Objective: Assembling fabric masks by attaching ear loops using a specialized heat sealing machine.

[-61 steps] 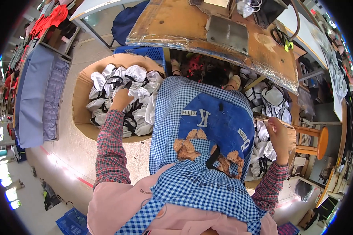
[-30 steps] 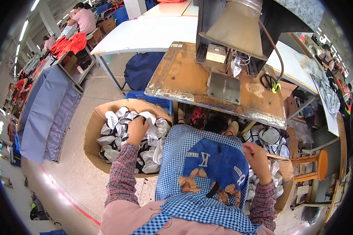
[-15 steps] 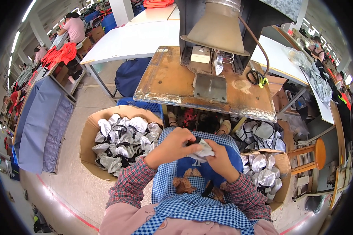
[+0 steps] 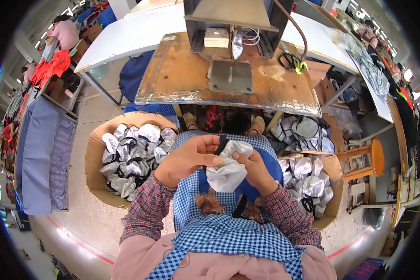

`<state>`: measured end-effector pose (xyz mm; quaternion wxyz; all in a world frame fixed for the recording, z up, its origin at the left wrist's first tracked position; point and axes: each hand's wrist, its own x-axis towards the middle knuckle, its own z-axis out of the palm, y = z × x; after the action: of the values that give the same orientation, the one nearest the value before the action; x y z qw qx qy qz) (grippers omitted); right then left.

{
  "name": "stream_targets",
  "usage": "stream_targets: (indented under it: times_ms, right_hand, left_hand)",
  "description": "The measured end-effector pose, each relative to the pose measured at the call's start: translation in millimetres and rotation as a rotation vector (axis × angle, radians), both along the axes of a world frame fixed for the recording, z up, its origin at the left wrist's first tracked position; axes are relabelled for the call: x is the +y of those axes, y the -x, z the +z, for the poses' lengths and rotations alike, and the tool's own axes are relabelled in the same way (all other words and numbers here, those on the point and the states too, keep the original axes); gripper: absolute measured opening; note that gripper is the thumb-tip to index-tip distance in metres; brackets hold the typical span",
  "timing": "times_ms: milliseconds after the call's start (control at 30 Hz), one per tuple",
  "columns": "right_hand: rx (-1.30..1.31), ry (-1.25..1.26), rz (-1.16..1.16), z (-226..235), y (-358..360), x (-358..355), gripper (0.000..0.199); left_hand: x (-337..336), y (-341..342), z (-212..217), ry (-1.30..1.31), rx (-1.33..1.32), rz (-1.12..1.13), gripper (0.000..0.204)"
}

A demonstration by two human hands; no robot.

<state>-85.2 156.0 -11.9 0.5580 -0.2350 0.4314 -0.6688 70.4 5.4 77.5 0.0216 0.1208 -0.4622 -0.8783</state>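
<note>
Above my lap, both hands hold a crumpled whitish cloth piece with a black trim band [image 4: 227, 172]. My left hand [image 4: 187, 157] pinches its left side by the black band, thumb pressed on the cloth. On the other side, my right hand [image 4: 256, 170] grips the upper right part between thumb and fingers. The cloth bulges out below the fingers, and its underside is hidden. Beneath it lies my blue checked apron [image 4: 219, 238] with a blue front panel and brown patches.
A cardboard box [image 4: 93, 165] of similar cloth pieces stands at left, another box [image 4: 336, 191] at right. Ahead is a worn wooden worktable [image 4: 172, 70] with a metal plate [image 4: 231, 77] and black-handled scissors [image 4: 289, 60]. A wooden stool [image 4: 377, 156] stands right; people sit farther off.
The cloth piece, bunched small between my fingers before, now hangs spread wider and shows more of its whitish surface. My left hand has shifted left and lower. The view has tilted downward.
</note>
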Motion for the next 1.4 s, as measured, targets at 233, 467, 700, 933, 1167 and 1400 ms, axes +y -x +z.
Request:
stream_targets:
  times_ms: [233, 467, 700, 933, 1167, 1400]
  right_hand:
    - [0.39, -0.044, 0.012, 4, 23, 11, 0.028]
    - [1.374, 0.442, 0.128, 89, 37, -1, 0.03]
    - [1.275, 0.405, 0.399, 103, 43, -10, 0.018]
    - [1.322, 0.331, 0.117, 84, 36, -8, 0.014]
    - [1.413, 0.348, -0.064, 69, 56, -14, 0.012]
    - [1.466, 0.381, -0.223, 75, 82, -53, 0.011]
  left_hand:
    - [-6, -1, 1, 0.458, -0.183, 0.081, 0.039]
    - [-18, 10, 7, 0.611, -0.169, -0.263, 0.038]
    - [-26, 16, 5, 0.526, -0.167, -0.405, 0.041]
    - [14, 28, 8, 1.407, -0.024, -0.074, 0.041]
    - [-13, 49, 6, 1.228, -0.202, -0.028, 0.034]
    - [-64, 80, 18, 1.105, -0.135, -0.03, 0.028]
